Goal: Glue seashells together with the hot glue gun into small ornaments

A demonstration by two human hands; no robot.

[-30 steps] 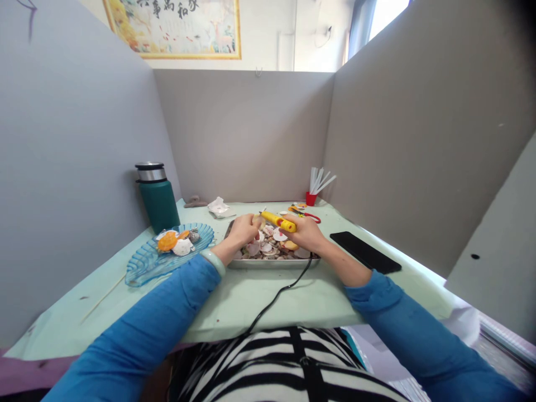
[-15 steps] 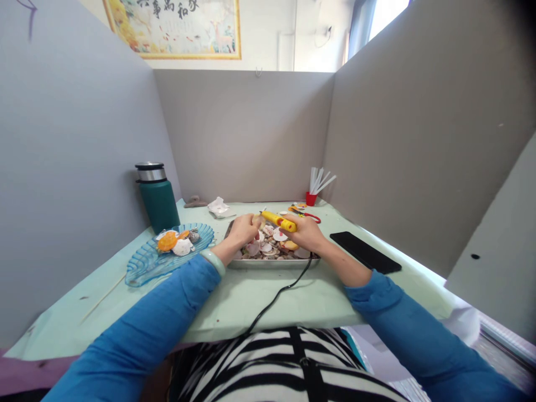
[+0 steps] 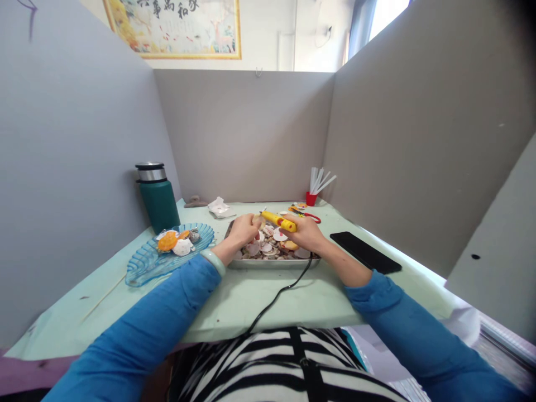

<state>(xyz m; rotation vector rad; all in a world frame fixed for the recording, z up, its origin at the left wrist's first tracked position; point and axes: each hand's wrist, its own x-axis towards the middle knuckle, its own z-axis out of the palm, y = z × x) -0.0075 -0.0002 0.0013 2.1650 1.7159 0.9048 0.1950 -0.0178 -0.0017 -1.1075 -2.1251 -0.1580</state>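
Observation:
My right hand (image 3: 309, 232) is closed around a yellow hot glue gun (image 3: 278, 221), its nozzle pointing left and its black cord (image 3: 281, 290) trailing down over the table edge. Right by the nozzle, my left hand (image 3: 243, 230) pinches a pale shell (image 3: 260, 221), mostly covered by the fingers. Both hands are above a metal tray (image 3: 272, 264) heaped with shells (image 3: 278, 234) in white, pink and tan. Whether the nozzle touches the held shell I cannot tell.
To the left, a blue glass dish (image 3: 142, 267) carries orange and white shells, with a green bottle (image 3: 159, 201) behind it and a thin stick (image 3: 104, 297) nearby. On the right lie a black phone (image 3: 364, 251) and red-handled scissors (image 3: 310, 216). A red cup (image 3: 311, 199) holds white glue sticks. Grey partitions enclose the table.

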